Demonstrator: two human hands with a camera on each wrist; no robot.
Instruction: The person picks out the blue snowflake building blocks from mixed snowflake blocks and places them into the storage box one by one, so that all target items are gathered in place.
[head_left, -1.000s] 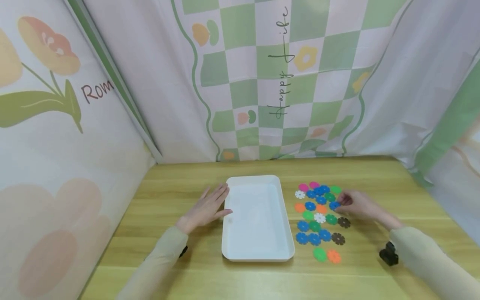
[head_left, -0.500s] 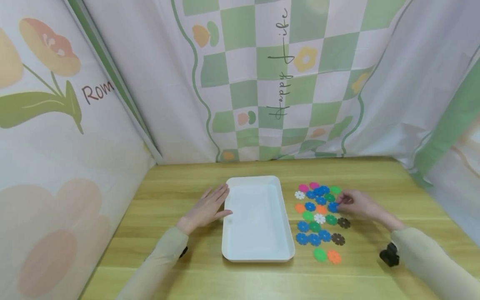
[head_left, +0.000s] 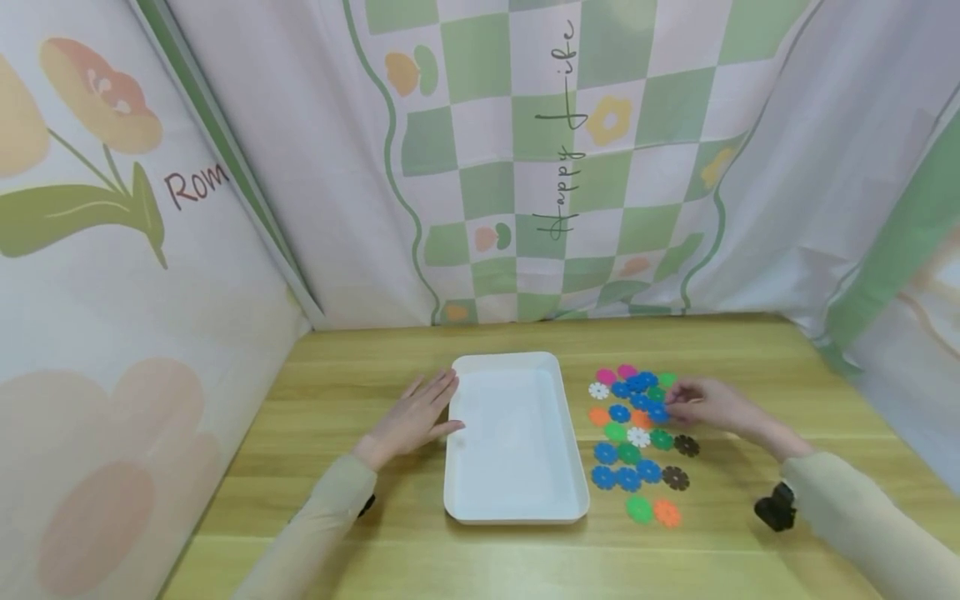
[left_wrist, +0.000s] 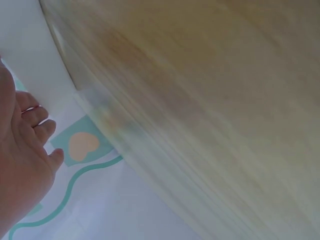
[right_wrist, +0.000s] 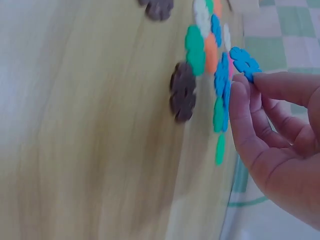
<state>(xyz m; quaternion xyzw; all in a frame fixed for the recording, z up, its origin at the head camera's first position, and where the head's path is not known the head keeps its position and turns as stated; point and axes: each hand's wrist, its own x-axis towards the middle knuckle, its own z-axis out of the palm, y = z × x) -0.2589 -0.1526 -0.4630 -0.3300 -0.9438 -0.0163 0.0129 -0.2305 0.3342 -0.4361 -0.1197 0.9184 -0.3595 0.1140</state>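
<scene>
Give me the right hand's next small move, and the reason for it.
Probably carry the blue disc leftward over the tray: the right hand pinches that disc between thumb and finger, the tray's inside looks bare, and the left hand rests against the tray's left edge, which may help steady it.

- Head: looks forward and down from above, over the tabletop (head_left: pixel 360 550) to the checked curtain (head_left: pixel 480 58).
- Left wrist: sits tilted, close to the left hand (left_wrist: pixel 22 150).
- Right wrist: looks low across the tabletop, close to the right hand (right_wrist: pixel 277 165).
- Head and right wrist share the coloured discs (head_left: pixel 629 479).
</scene>
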